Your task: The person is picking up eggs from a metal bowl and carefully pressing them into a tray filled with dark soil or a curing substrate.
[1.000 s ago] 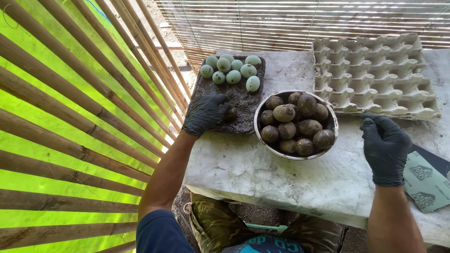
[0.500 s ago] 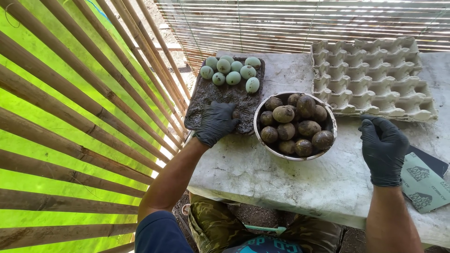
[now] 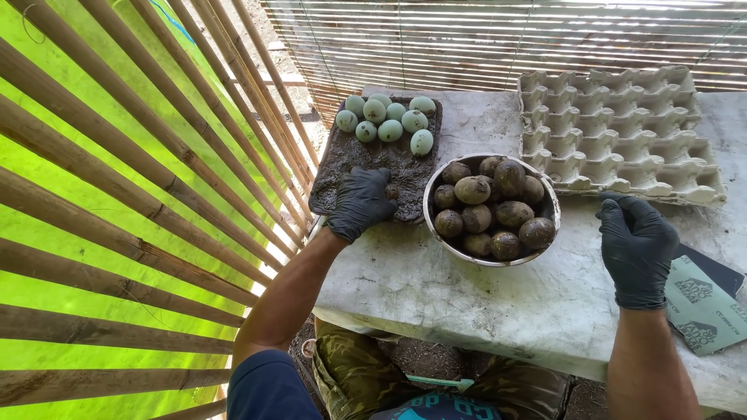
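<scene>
The left hand (image 3: 360, 204), in a black glove, has its fingers curled down on the dark muddy tray (image 3: 342, 167), seemingly closing on a mud-coated egg (image 3: 393, 191) at its 3 o'clock; how firm the grip is cannot be told. Pale green eggs (image 3: 387, 119) cluster at the tray's 12 o'clock end. Just beside the hand, at 3 o'clock, a metal bowl (image 3: 545, 204) holds mud-covered eggs (image 3: 492, 206). The gloved right hand (image 3: 636, 241) hovers loosely curled, empty, with the grey egg carton (image 3: 615, 128) at its 12 o'clock, on the pale stone table (image 3: 498, 299)
</scene>
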